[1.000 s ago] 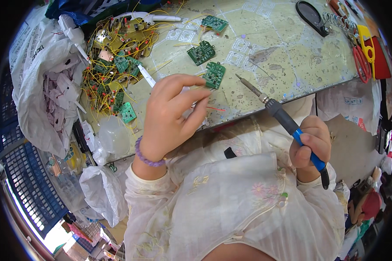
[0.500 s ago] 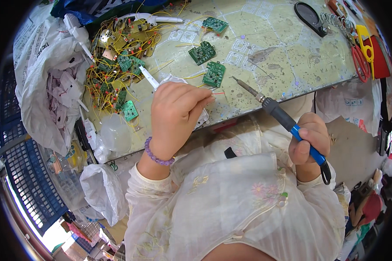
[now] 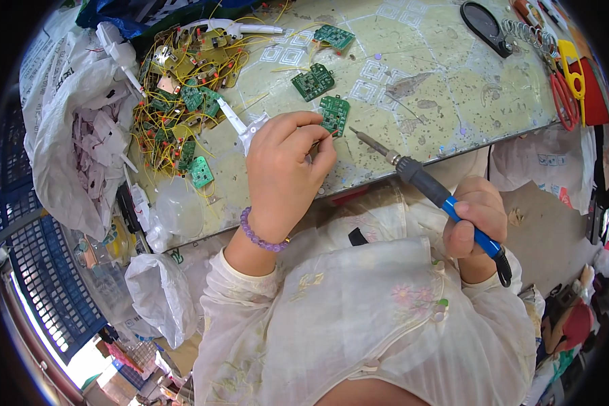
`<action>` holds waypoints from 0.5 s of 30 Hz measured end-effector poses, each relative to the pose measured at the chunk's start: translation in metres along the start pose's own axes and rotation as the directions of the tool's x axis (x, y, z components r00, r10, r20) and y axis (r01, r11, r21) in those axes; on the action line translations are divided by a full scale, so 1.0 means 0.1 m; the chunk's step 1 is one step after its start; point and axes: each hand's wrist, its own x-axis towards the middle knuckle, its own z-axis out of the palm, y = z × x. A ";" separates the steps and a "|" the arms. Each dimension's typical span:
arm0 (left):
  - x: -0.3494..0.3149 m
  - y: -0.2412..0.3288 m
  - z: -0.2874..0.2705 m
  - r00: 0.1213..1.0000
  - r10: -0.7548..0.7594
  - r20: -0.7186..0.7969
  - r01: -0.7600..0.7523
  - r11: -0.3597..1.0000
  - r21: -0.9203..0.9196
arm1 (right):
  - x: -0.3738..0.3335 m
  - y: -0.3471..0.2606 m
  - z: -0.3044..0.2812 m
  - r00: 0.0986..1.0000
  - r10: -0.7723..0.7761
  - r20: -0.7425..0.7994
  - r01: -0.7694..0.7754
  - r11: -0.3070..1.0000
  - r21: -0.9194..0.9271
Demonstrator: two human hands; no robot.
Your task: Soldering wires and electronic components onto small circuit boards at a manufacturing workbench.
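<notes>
The right hand [image 3: 477, 220] grips the soldering iron [image 3: 409, 170] by its likely cooler handle [image 3: 450, 206]. The left hand [image 3: 291, 159] pinches a probably limp red wire [image 3: 334, 133] by a green board [image 3: 334, 111] on the counter [image 3: 467, 91].

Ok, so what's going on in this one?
A person at a table has an iron in the right hand, its tip just right of a green board, seemingly not touching it. The left hand is at the board's near edge, pinching what looks like a red wire. Two more boards lie beyond, and a heap of boards and yellow wires sits to the left.
</notes>
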 end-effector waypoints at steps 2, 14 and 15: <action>0.00 0.00 0.00 1.000 -0.004 0.008 0.004 1.000 0.003 | 0.01 -0.01 0.02 1.000 0.015 0.011 -0.015 1.000 0.004; 0.02 -0.01 -0.02 0.999 0.040 0.027 -0.041 0.998 0.038 | 0.01 -0.01 0.04 0.998 0.040 0.039 -0.040 0.999 -0.002; 0.02 -0.01 -0.01 0.998 0.056 0.022 -0.057 0.997 0.047 | 0.00 -0.01 0.04 0.999 0.035 0.038 -0.035 0.999 0.000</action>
